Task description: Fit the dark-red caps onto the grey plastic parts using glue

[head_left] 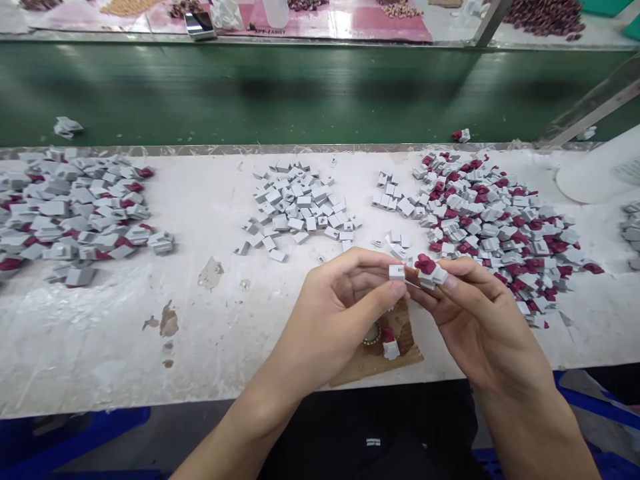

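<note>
Between the thumb and fingers of my left hand (340, 313) is a small grey plastic block (397, 273) with a hole in one face. Close beside it, my right hand (485, 307) pinches a grey and dark red plastic piece (430, 272). The two parts are held near each other above the table's front; whether they touch I cannot tell. Under my hands lies a brown cardboard piece (370, 370), bearing another grey and red piece (390, 345) and a round, ridged-edged object (372, 333) partly hidden by my left hand.
Loose grey blocks (300, 207) form a pile mid-table. Grey and red pieces are heaped at the right (490, 220) and the left (75, 213). A green conveyor belt (300, 93) runs behind the table (200, 347). A white cylindrical container (600, 167) lies at far right.
</note>
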`<state>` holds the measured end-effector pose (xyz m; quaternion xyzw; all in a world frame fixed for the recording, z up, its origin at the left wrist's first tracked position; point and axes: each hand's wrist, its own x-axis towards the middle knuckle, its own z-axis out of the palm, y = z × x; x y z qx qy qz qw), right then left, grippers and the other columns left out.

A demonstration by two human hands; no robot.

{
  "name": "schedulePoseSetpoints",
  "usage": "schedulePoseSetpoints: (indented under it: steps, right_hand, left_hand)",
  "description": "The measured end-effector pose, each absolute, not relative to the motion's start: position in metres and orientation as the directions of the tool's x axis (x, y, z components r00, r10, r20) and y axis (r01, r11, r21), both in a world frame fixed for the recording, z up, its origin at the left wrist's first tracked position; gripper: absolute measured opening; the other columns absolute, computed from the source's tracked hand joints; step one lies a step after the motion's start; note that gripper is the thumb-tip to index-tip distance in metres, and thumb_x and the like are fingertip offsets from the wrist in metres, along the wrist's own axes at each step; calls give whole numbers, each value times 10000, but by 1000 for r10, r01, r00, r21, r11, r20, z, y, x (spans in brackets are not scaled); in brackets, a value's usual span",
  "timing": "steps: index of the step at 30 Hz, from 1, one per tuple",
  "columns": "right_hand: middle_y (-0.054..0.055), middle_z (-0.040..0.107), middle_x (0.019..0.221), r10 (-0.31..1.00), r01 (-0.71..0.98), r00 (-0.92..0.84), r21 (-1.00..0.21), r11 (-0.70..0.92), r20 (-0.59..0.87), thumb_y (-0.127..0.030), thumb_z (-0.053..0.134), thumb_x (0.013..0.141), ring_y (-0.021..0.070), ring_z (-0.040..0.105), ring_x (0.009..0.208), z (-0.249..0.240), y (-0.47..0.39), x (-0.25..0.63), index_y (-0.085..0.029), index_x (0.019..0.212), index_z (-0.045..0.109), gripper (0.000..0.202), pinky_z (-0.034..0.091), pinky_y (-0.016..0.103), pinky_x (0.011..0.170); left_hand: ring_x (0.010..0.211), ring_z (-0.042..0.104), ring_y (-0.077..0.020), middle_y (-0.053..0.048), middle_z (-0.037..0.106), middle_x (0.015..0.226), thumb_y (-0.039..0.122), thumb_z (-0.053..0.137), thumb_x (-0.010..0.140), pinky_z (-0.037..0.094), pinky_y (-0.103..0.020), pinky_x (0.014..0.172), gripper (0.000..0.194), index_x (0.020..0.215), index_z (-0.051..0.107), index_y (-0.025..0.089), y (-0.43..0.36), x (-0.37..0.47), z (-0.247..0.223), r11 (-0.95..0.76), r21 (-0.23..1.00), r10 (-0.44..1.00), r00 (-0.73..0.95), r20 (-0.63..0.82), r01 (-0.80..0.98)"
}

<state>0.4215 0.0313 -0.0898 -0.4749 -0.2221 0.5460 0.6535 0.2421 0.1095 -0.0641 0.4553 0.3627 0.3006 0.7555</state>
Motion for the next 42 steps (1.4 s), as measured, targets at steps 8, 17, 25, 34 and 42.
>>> schedulePoseSetpoints:
  steps: [8, 17, 25, 34, 42]
  right_hand:
    - [-9, 879, 1000, 922, -414, 317, -907, -76, -221, -298, 935, 944, 151, 847, 968, -93, 27, 425, -310, 991, 906, 56, 689, 216, 920]
    - [22, 863, 1007, 966, -123, 212, -984, -126, -150, -246, 896, 968, 162, 827, 928, -81, 32, 440, -321, 989, 906, 79, 677, 208, 815]
    - [57, 867, 984, 985, 123, 103, -981, -151, -139, -331, 874, 942, 230, 827, 878, -54, 88, 461, -288, 1018, 889, 88, 698, 343, 769]
    - [212, 807, 1371, 913, 807, 407, -474, -353, 12, -115, 744, 931, 393, 753, 1263, -64, 293, 561, -136, 1265, 850, 350, 544, 521, 1169]
    - [127, 865, 973, 978, 829, 197, -522, -203, -67, -201, 801, 927, 283, 780, 956, -89, 317, 566, -179, 927, 863, 66, 620, 422, 943]
  left_hand:
    - [812, 814, -166, -38, 867, 934, 236, 868, 991, 636, -218, 689, 152, 1110, 794, 177, 109, 247, -67, 426, 897, 773, 561, -296, -113]
    - [862, 839, -197, -10, 864, 955, 253, 811, 1037, 675, -286, 790, 77, 1111, 830, 245, 112, 238, -67, 324, 946, 724, 635, -267, 29]
    - [911, 803, -225, -42, 857, 993, 331, 881, 940, 641, -348, 820, 143, 1006, 809, 227, 180, 248, -53, 10, 972, 720, 673, -169, 234]
    - [903, 699, -263, -81, 773, 882, 240, 869, 811, 563, -465, 865, 171, 810, 698, 229, 370, 278, -88, -129, 855, 973, 229, 12, 503]
    - [911, 709, -187, -13, 719, 868, 373, 779, 991, 574, -391, 898, 277, 840, 709, 152, 446, 294, -126, -145, 760, 965, 261, -34, 633]
